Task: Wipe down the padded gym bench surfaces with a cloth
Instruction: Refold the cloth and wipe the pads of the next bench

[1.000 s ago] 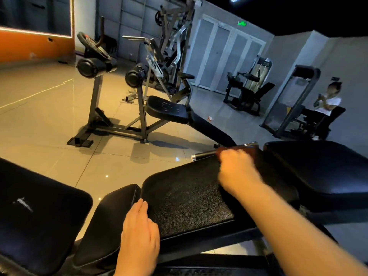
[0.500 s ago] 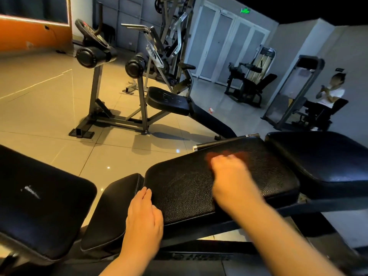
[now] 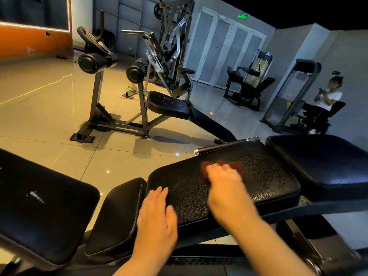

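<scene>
While the right hand (image 3: 223, 182) is blurred, its fingers (image 3: 216, 168) show stretched forward and lying flat on a red cloth (image 3: 238, 165), pressing it onto the middle pad (image 3: 268, 176) of the black padded worktop (image 3: 229, 229); the fingers do not look curled round the cloth. Only the cloth's far edge shows beyond the fingertips, roughly at the centre of that pad. At the pad's near left corner the left hand (image 3: 157, 214) lies palm down, fingers straight and together, holding nothing, resting partly on the pad and over the gap beside a small narrow pad (image 3: 117, 212). 2 larger pads flank these: 1 at far left (image 3: 39, 206) bearing a pale mark, 1 at right (image 3: 322, 162), just beside the middle pad. Along the middle pad's far edge runs a dark bar with metal ends (image 3: 225, 145). Beyond, on the tiled floor (image 3: 49, 116), stands another bench (image 3: 167, 105), and a person (image 3: 328, 96) sits on a machine at far right.
</scene>
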`<state>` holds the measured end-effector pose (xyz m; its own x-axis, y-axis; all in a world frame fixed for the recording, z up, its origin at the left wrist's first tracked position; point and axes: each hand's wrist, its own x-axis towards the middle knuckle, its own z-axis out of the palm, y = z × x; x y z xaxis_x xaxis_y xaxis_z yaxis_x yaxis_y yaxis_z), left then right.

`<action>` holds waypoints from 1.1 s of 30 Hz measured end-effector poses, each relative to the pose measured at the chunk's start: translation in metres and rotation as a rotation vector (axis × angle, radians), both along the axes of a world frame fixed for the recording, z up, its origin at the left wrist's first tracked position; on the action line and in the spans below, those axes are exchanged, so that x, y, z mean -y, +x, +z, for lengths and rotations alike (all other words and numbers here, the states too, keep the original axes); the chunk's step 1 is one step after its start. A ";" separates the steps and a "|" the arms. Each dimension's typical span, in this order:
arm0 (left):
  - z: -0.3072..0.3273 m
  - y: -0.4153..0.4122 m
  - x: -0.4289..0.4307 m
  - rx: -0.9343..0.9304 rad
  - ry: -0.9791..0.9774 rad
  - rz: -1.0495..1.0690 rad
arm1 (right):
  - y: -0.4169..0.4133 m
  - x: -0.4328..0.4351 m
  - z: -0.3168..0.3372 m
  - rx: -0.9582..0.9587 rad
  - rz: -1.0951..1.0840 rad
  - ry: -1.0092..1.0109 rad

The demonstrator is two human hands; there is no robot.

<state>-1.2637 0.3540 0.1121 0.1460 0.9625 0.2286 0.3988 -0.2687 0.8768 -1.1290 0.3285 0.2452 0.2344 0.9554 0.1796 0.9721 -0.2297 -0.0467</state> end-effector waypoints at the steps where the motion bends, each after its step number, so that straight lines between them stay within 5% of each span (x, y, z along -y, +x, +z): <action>1: 0.013 0.005 0.006 0.077 -0.032 -0.075 | -0.011 -0.002 -0.008 -0.140 0.092 -0.019; 4: 0.045 0.017 0.012 0.266 -0.129 -0.242 | -0.023 -0.004 -0.005 -0.553 0.268 -0.082; 6: 0.053 0.024 0.005 0.224 -0.205 -0.249 | -0.002 -0.001 0.012 -0.609 0.259 -0.061; 9: 0.059 0.036 -0.002 -0.043 -0.214 -0.238 | 0.054 0.016 0.041 -0.259 0.198 -0.037; 12: 0.067 0.053 -0.016 -0.003 -0.237 -0.183 | 0.104 0.030 0.059 0.125 0.051 0.110; 15: 0.082 0.078 -0.039 0.019 -0.272 -0.074 | 0.115 0.027 0.054 0.060 -0.047 0.143; 22: 0.109 0.104 -0.020 -0.098 0.051 -0.373 | 0.121 0.020 0.044 0.110 -0.018 0.130; 27: 0.119 0.128 -0.086 -0.154 -0.120 -0.175 | 0.120 0.019 0.040 0.086 -0.030 0.135; 33: 0.142 0.163 -0.034 -0.091 0.217 -0.518 | 0.122 0.024 0.042 -0.060 -0.061 0.192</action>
<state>-1.1009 0.3879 0.2541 0.6151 0.6921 0.3777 0.2383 -0.6198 0.7477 -1.0075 0.3047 0.2870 0.3067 0.8887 0.3407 0.9508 -0.2696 -0.1527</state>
